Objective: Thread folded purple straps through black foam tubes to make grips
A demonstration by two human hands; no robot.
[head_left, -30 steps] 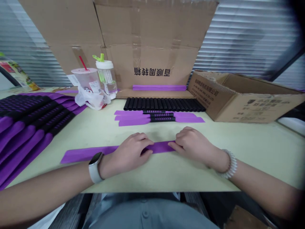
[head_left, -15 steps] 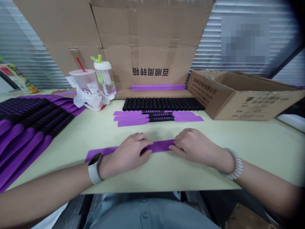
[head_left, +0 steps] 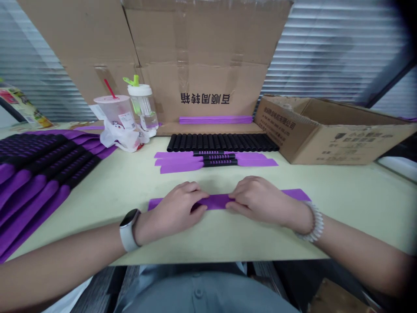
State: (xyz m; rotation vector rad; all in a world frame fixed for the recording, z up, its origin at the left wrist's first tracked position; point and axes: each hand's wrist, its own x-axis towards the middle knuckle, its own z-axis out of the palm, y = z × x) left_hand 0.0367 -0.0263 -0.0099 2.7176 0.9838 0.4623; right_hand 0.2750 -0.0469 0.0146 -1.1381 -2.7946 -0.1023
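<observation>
A flat purple strip (head_left: 218,201) lies across the table in front of me, one end showing past each hand. My left hand (head_left: 177,208) is closed on its left part, thumb and fingers pinching the edges. My right hand (head_left: 257,200) pinches the strip a short way to the right, with a bare stretch of purple between the two. Parts of the strip are hidden beneath both hands. Just beyond lie several purple strips with black sleeves (head_left: 220,162) around their middles. Behind those is a row of black ribbed tubes (head_left: 223,142).
At the left is a pile of sleeved purple strips (head_left: 48,174). A lidded cup (head_left: 115,113) in a plastic bag and a bottle (head_left: 145,106) stand behind it. An open cardboard box (head_left: 342,141) sits at the right. More purple strips (head_left: 215,119) lie against the upright cardboard (head_left: 208,48).
The purple strip has shifted to the right, so its right end now shows beyond my right hand and less shows at the left. My right hand has moved slightly left.
</observation>
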